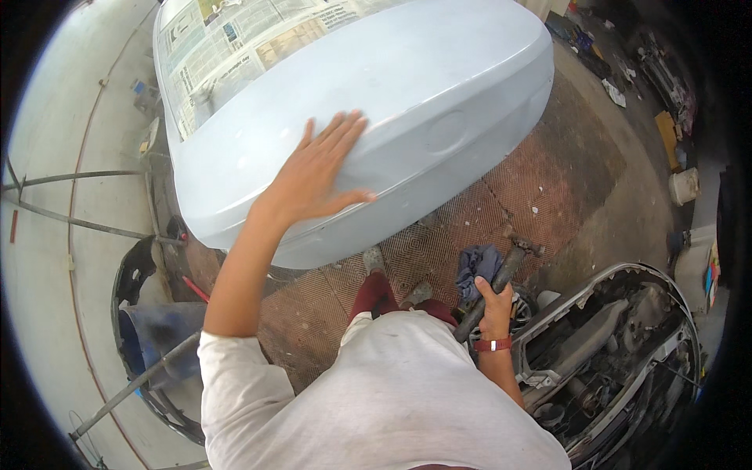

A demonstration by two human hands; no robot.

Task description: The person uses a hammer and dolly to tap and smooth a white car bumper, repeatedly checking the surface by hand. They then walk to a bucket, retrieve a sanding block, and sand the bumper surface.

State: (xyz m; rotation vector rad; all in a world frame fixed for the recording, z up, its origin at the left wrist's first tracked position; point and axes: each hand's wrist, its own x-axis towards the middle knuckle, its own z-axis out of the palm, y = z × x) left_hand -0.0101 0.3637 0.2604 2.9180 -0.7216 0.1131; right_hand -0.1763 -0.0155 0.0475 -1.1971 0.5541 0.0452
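My left hand (317, 174) lies spread on the pale grey-blue car body panel (439, 74), near its rounded edge. The fingers point away from me, the thumb sticks out to the right, and the fingertips are slightly blurred. Low on the right, my right hand (495, 309), with a red band at the wrist, is closed round a dark tube-shaped tool (511, 268). A short crosspiece shows at the tool's far end; its exact kind is unclear. Beside it is a crumpled blue-grey rag (476, 268); whether my hand also holds the rag I cannot tell.
Newspaper sheets (258, 47) cover the area behind the panel. On the right lies a large car part (611, 345) with an open frame. A blue drum (164, 337) and metal bars (86, 223) stand at left. The floor (540, 184) has patterned tiles; a white bucket (685, 186) is farther right.
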